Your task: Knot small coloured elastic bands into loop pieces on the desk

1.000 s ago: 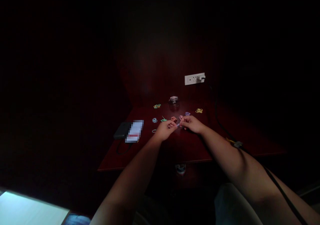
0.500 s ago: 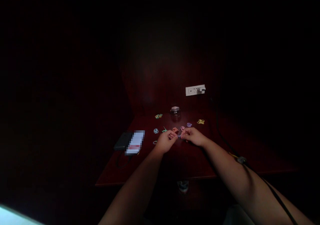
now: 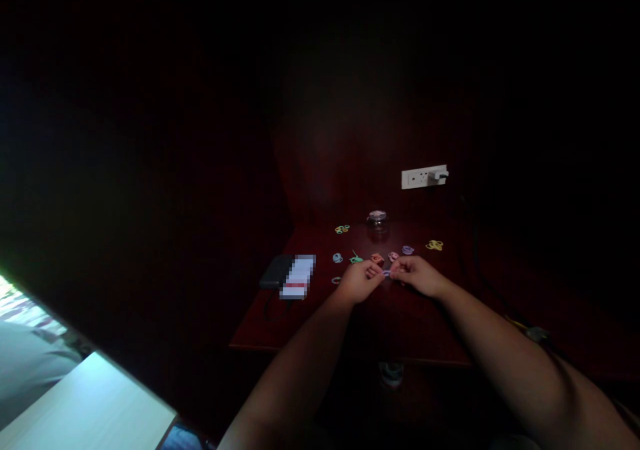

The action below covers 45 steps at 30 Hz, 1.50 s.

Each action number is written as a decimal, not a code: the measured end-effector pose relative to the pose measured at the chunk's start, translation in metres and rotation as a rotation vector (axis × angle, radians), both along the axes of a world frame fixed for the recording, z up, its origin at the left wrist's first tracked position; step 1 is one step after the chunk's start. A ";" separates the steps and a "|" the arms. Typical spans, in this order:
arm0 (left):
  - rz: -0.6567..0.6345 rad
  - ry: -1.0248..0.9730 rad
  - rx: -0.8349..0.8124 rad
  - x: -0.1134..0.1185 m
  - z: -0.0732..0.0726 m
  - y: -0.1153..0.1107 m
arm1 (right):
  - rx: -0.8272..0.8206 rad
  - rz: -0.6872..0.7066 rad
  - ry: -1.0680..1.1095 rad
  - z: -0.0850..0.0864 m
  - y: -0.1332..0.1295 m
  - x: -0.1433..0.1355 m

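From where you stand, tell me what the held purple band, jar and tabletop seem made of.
Purple band: perhaps rubber or elastic fabric, from its slim form; finish unclear. Jar: clear, glossy glass or plastic; see-through sides fit both. Tabletop: probably varnished wood or veneer, given dark red sheen.

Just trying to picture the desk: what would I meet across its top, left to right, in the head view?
Black box, bright pixelated panel, blue bands, green bands, orange bands, pink bands, purple bands, yellow bands.

The bright screen [image 3: 299, 277] was total pixel mush, unreadable. Left hand [image 3: 360, 282] and right hand [image 3: 419, 277] covered the ends of the purple band [image 3: 387, 274], and the bottom edge chopped off both arms [image 3: 300, 350].
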<state>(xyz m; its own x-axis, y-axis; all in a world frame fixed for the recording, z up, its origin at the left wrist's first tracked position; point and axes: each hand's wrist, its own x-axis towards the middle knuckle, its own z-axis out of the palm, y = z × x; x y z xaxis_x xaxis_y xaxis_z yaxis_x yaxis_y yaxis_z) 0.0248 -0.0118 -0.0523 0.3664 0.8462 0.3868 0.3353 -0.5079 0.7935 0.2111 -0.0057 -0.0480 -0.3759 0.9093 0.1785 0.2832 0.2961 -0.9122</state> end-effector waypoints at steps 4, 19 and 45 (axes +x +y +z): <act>-0.019 -0.014 -0.009 0.000 -0.001 0.000 | 0.006 0.005 0.014 0.001 0.000 0.000; 0.034 0.048 0.147 0.006 0.010 -0.006 | 0.064 0.034 0.037 0.002 -0.003 -0.005; -0.024 -0.031 0.010 0.006 0.010 -0.004 | 0.043 0.028 0.155 0.004 -0.005 -0.009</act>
<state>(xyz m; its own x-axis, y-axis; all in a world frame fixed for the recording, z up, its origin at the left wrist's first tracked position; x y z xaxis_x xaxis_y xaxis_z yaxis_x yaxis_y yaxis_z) 0.0305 -0.0161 -0.0425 0.3741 0.8334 0.4068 0.2980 -0.5234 0.7983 0.2026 -0.0108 -0.0439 -0.3662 0.8891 0.2746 0.1312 0.3415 -0.9307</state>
